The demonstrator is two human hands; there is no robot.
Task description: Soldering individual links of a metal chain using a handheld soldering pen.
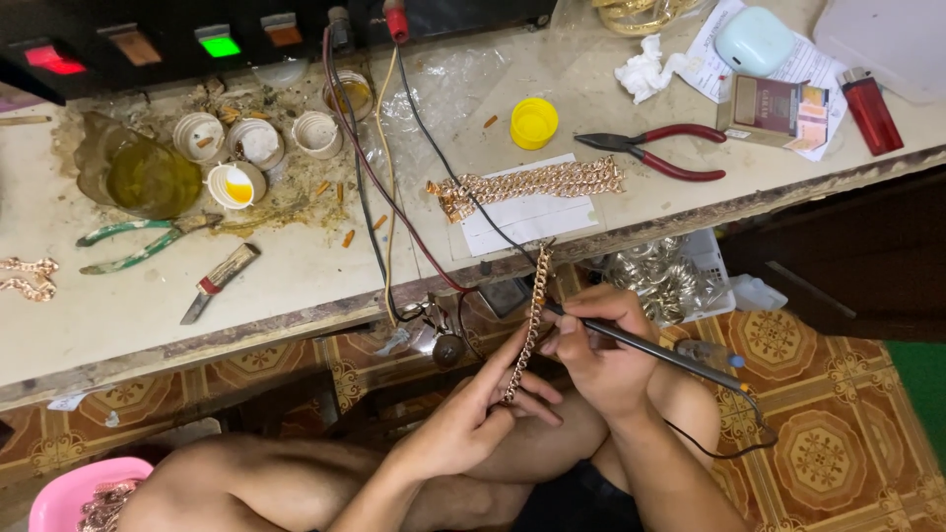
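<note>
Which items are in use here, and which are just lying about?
In use:
left hand holding a copper chain
right hand holding a wired pen tool against it

Lying about:
chains on paper
red pliers
green pliers
yellow cap
lighter
knife
white cups

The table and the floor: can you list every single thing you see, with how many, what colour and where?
chain in the hands: one, rose gold, hanging off the table edge
chains on paper: a bunch, rose gold, table middle
pliers: one, red handles, right of the chains
pliers with green handles: one, table left
yellow cap: one, above the chains
small cups: about five, white, table left
lighter: one, red, table right
knife: one, near the front edge
pink bowl: one, floor bottom left
left hand: one, holding the chain
right hand: one, holding a dark pen tool
</note>
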